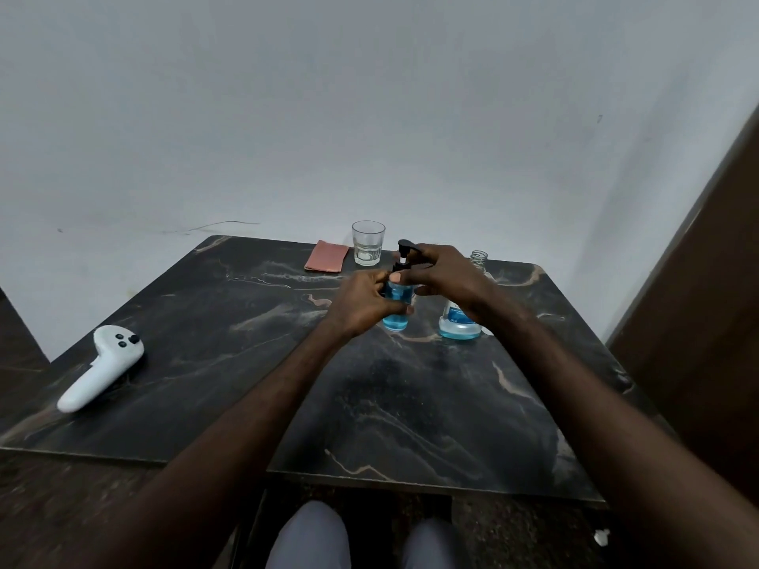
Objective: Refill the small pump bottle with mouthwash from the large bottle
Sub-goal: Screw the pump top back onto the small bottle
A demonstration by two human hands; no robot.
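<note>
The small pump bottle [396,308] stands on the dark marble table [254,363], filled with blue mouthwash. My left hand [363,303] wraps around its body. My right hand [441,273] grips the black pump head [404,250] at the bottle's neck, thumb against the collar. To the right stands the large bottle [458,326], uncapped, with a little blue mouthwash at its bottom; my right wrist hides its middle, and its open neck [478,258] shows behind the hand.
A clear glass [368,243] with some water stands at the table's back edge, a pink folded cloth [326,256] beside it. A white handheld controller [102,367] lies at the left. A wall is behind the table, a brown panel to the right.
</note>
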